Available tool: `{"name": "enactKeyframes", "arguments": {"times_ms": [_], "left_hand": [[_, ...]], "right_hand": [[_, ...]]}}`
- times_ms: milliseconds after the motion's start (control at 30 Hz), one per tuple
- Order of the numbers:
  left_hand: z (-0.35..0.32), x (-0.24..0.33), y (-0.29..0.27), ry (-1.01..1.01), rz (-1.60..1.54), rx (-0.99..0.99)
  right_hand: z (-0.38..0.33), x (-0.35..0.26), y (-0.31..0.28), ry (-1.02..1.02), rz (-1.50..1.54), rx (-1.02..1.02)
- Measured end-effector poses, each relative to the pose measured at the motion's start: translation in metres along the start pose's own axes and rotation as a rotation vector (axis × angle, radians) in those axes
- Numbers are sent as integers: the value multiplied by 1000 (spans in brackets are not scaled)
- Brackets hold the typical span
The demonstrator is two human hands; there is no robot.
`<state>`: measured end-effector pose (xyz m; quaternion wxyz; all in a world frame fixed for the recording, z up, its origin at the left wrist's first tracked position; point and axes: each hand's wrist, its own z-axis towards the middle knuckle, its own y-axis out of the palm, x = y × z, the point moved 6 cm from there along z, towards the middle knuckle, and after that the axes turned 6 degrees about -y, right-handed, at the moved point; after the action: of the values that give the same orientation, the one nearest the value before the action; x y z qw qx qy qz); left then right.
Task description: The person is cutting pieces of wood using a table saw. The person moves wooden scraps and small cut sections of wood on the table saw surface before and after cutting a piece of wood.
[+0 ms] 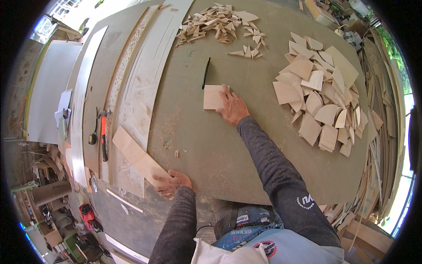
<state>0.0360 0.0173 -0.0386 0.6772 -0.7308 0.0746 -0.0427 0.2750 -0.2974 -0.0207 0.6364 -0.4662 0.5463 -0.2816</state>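
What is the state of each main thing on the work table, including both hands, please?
Left hand, holding one end of long board
Long board, whole, lying slantwise
Right hand, gripping square piece
Square piece, lying flat
Curved pieces, loosely heaped
Pointed offcuts, loosely piled, some scattered
Hammer, lying down, not held
Black strip, beside square piece; moving or still, cannot tell

Right hand [234, 106] hides part of the wood square [212, 97]; left hand [173, 183] covers near end of plank [137, 150]; bottom layers of wood pile [314, 103] near bench's [211, 154] right edge obscured.
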Motion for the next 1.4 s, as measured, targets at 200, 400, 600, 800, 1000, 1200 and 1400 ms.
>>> {"name": "enactKeyframes", "arguments": {"times_ms": [200, 400, 600, 800, 1000, 1200, 1400], "left_hand": [[0, 2, 1, 0, -3, -30], [0, 0, 1, 5, 19, -22], [3, -2, 7, 9, 45, 2], [7, -5, 14, 22, 56, 60], [2, -2, 7, 10, 49, 25], [2, -2, 5, -3, 62, -20], [-1, 0, 1, 9, 78, -28]], "right_hand": [[6, 4, 8, -1, -53, -16], [4, -3, 8, -5, -67, -44], [3, -6, 3, 5, -33, -5], [2, -10, 1, 27, -16, 6], [3, -10, 0, 55, 8, 7], [6, -10, 1, 66, -19, 20], [8, -5, 4, 54, -34, 38]]}}
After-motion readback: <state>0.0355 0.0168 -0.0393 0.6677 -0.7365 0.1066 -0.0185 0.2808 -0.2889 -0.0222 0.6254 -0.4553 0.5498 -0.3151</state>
